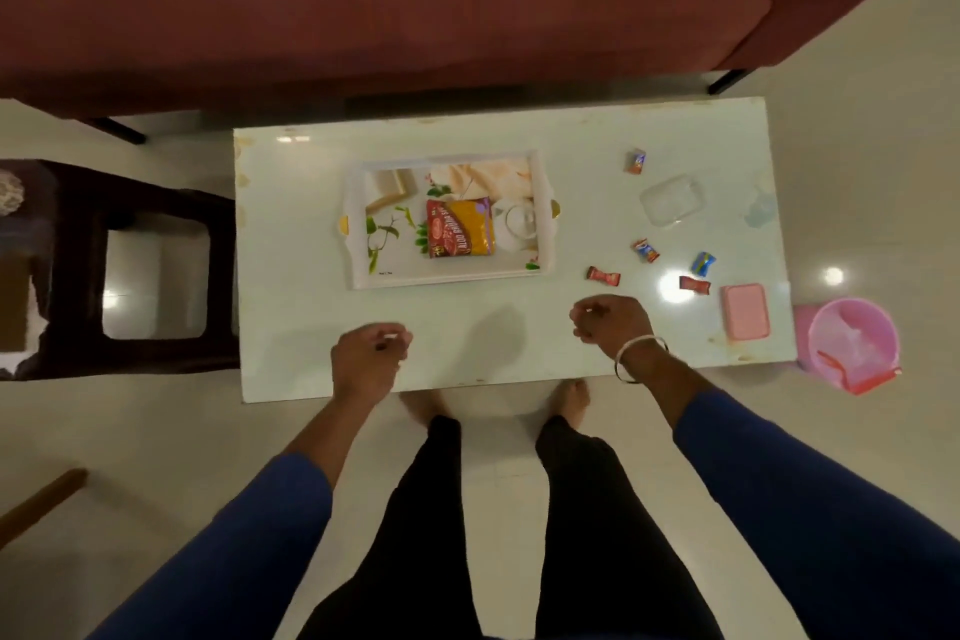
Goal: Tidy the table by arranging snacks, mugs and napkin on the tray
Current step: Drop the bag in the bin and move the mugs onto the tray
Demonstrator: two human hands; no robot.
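A white printed tray (358, 244) lies on the middle of the pale table (291, 317). On it lies a red and yellow snack packet (460, 234). Several small wrapped candies are scattered on the right of the table, among them a red candy (603, 276), another red candy (694, 284) and a blue candy (703, 264). My left hand (366, 359) hovers over the near edge with loosely curled fingers, holding nothing. My right hand (613, 320) hovers just near of the red candies, fingers loosely curled and empty.
A clear plastic container (670, 199) and a pink lidded box (744, 312) sit on the table's right side. A pink bucket (852, 343) stands on the floor at the right end. A maroon sofa (363, 0) lies beyond the table, a dark stool (130, 270) to its left.
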